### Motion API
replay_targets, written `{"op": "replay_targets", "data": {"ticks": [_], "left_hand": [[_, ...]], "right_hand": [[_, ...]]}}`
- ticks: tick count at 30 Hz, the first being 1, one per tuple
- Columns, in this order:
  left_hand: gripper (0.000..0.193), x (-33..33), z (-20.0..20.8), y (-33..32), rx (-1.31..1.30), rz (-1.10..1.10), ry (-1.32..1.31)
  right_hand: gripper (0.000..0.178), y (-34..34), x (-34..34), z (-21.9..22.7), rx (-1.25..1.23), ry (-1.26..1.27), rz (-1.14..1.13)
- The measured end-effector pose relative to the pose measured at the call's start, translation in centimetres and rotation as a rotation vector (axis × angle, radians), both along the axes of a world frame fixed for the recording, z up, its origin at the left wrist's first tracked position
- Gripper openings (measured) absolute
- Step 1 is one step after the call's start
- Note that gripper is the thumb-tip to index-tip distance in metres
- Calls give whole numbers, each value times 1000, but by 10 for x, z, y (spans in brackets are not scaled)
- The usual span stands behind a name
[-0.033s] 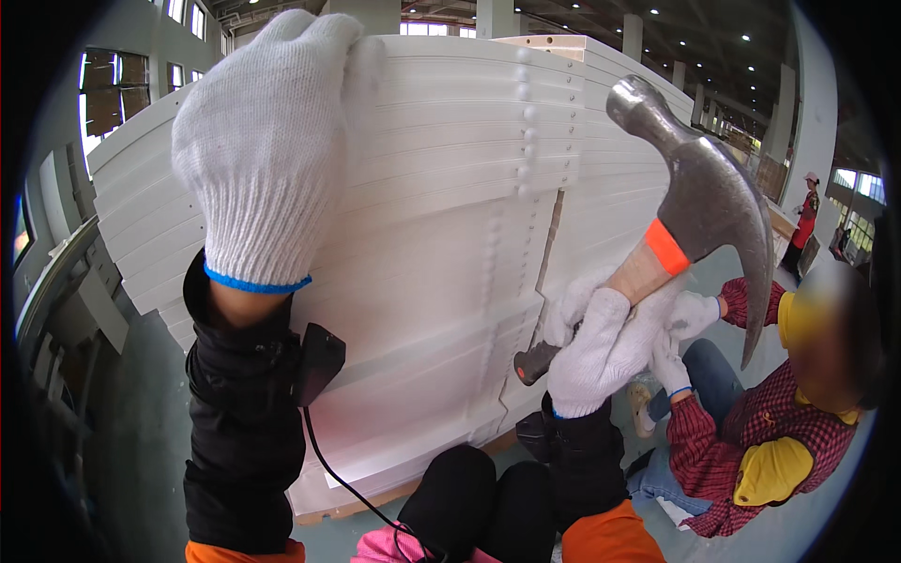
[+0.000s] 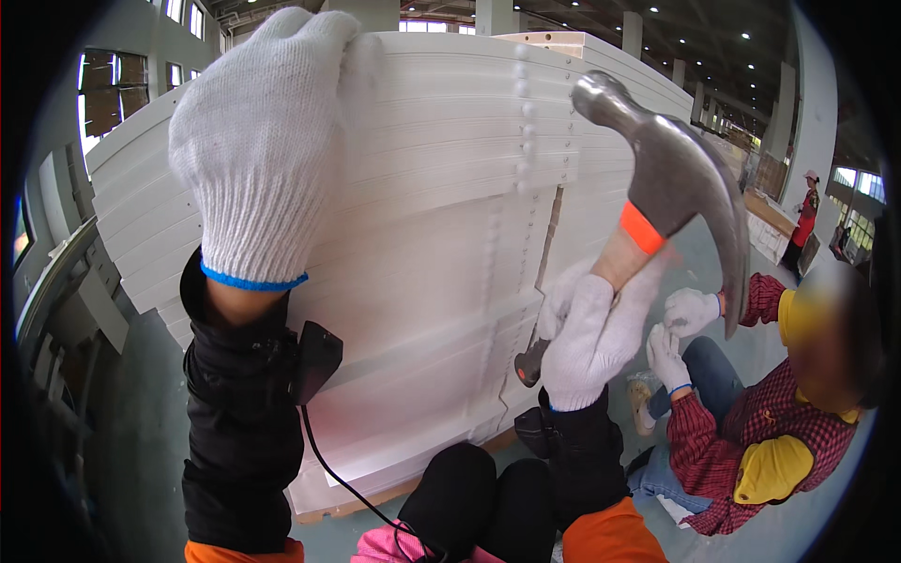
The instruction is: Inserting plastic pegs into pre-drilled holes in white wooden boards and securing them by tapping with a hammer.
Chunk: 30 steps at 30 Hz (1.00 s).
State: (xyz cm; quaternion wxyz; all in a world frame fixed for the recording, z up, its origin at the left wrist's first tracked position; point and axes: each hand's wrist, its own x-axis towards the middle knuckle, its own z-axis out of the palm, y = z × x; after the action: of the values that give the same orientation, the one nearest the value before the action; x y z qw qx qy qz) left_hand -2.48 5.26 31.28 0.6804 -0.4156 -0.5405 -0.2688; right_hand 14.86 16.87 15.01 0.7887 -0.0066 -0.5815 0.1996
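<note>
My right hand [image 2: 589,347], in a white knit glove, is wrapped round the wooden handle of a claw hammer [image 2: 683,164]. The steel head points up and to the left, its claw curving down on the right, and an orange band rings the handle below the head. My left hand [image 2: 258,155], also gloved, is closed at the upper left, against the top edge of a tall stack of white boards [image 2: 413,244]. Its fingertips are turned away, so whatever they grip is hidden. The hammer head is apart from the boards.
A co-worker [image 2: 741,432] in a checked top with yellow crouches close on the right, gloved hands near the hammer's claw. Another person in red [image 2: 807,225] stands far off. Pillars [image 2: 809,122] rise behind. A black cable [image 2: 347,483] hangs from my left forearm.
The hammer and my right hand have shifted slightly left, with the hammer head tilting further left. My left hand has barely moved. The co-worker's hands have drawn slightly apart.
</note>
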Motion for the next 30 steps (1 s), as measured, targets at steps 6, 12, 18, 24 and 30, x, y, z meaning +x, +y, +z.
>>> {"op": "replay_targets", "data": {"ticks": [6, 12, 18, 24, 30], "left_hand": [[23, -3, 0, 0, -5, -34, 42], [23, -6, -1, 2, 3, -35, 31], [22, -4, -1, 0, 3, -52, 52], [21, -12, -3, 7, 17, 6, 4], [23, -18, -2, 4, 16, -13, 23]], "right_hand": [[57, -17, -12, 10, -161, -32, 83], [59, 3, -10, 17, -170, -304, -153], [54, 7, -11, 8, -99, -234, -340], [57, -2, -11, 10, -201, -64, 22], [56, 4, -10, 17, -100, -292, -183]]}}
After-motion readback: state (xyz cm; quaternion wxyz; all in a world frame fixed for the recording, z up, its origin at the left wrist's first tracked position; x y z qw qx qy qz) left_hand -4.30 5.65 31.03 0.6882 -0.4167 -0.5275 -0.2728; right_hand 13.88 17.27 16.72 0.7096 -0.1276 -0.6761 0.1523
